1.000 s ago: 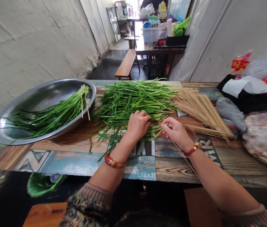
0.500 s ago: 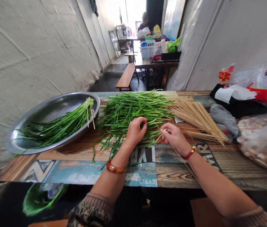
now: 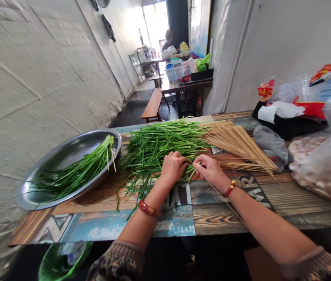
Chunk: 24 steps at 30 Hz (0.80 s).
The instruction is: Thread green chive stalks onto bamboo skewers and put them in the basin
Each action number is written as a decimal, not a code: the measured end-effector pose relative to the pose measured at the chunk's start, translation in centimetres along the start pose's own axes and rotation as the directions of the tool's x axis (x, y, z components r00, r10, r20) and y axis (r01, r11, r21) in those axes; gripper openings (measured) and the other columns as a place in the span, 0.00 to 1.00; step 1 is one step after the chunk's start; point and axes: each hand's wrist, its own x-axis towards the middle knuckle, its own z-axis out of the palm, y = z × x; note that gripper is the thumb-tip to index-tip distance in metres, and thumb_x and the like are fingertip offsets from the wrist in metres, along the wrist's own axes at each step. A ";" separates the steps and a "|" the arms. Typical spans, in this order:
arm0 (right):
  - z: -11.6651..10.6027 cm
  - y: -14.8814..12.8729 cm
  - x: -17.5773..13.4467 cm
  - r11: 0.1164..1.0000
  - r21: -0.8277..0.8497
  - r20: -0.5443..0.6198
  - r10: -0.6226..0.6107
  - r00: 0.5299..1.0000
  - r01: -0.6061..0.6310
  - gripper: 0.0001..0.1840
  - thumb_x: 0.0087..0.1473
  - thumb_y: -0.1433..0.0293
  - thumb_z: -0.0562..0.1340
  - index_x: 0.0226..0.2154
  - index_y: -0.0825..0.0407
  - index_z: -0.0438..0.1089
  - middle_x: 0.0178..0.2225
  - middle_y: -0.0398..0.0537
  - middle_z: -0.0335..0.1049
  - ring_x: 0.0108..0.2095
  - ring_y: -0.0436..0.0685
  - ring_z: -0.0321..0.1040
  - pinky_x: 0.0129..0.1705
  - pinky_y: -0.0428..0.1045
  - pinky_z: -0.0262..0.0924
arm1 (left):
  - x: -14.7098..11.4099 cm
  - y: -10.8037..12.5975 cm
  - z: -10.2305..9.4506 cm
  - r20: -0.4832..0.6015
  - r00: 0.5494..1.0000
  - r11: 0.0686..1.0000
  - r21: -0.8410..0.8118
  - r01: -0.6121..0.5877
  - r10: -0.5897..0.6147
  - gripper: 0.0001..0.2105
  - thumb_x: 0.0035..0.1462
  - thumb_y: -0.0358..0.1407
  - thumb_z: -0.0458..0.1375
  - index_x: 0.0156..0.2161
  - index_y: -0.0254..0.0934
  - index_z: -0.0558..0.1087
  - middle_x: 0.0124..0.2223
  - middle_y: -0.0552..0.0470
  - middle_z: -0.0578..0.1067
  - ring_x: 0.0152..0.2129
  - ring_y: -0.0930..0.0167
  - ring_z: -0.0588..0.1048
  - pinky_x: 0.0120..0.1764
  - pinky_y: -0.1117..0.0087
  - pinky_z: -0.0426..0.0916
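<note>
A loose pile of garlic chives (image 3: 162,136) lies across the middle of the table. My right hand (image 3: 209,169) pinches thin bamboo skewers (image 3: 228,203), their long ends slanting down beneath my forearm. Pale chive stem ends show at those same fingertips. Close beside it, my left hand (image 3: 173,168) is closed at the near edge of the pile, its fingertips near the skewer tips; what it grips is hidden. To the left, a metal basin (image 3: 68,146) holds a bunch of chives (image 3: 80,168) with two skewers (image 3: 111,159) through the stem ends.
A fan of bamboo skewers (image 3: 238,144) lies right of the pile. Farther right are a grey plastic bag (image 3: 271,142) and a clear bag of pale pieces (image 3: 320,171). Below the table's front edge hangs a green bag (image 3: 51,261). A bench (image 3: 153,103) and another person are beyond.
My left hand has moved right, closer to my right hand, and its fingers now meet the chives near the skewer tips. The right hand keeps its pinch. The camera view has shifted and tilted slightly.
</note>
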 end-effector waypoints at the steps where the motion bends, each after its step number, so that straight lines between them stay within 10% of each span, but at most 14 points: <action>1: 0.0 0.0 0.0 1.000 -0.002 0.004 -0.007 1.000 0.007 0.10 0.51 0.62 0.60 0.31 0.52 0.65 0.17 0.38 0.64 0.15 0.47 0.59 0.17 0.42 0.54 | 0.1 0.0 0.0 0.008 1.000 1.000 0.016 -0.027 0.027 0.08 0.58 0.37 0.57 0.38 0.41 0.78 0.38 0.47 0.74 0.38 0.65 0.69 0.38 0.65 0.61; 12: -0.3 -0.5 -0.3 1.000 -0.025 0.005 -0.012 1.000 0.012 0.10 0.53 0.63 0.59 0.31 0.53 0.65 0.19 0.38 0.64 0.15 0.46 0.59 0.18 0.42 0.54 | -0.2 -1.7 0.7 -0.115 0.991 0.957 -0.274 -0.093 0.064 0.04 0.54 0.29 0.57 0.30 0.36 0.74 0.36 0.48 0.73 0.36 0.68 0.69 0.41 0.66 0.63; 18: -0.6 -1.1 -0.6 0.997 0.055 -0.018 0.049 0.999 -0.048 0.11 0.53 0.62 0.60 0.33 0.53 0.64 0.19 0.37 0.65 0.15 0.45 0.59 0.17 0.41 0.54 | 0.0 -2.2 0.1 -0.115 0.967 0.615 -0.787 0.052 -0.229 0.03 0.54 0.33 0.57 0.31 0.34 0.70 0.34 0.50 0.75 0.32 0.71 0.72 0.37 0.71 0.65; 24: -0.4 -1.4 -1.1 0.998 0.049 -0.012 0.051 0.999 -0.050 0.10 0.53 0.63 0.61 0.33 0.52 0.64 0.19 0.36 0.65 0.15 0.44 0.58 0.17 0.41 0.52 | 0.0 -1.1 -0.4 -0.006 0.963 0.390 -0.915 0.104 -0.271 0.06 0.52 0.35 0.60 0.29 0.33 0.71 0.27 0.54 0.73 0.24 0.76 0.69 0.30 0.75 0.63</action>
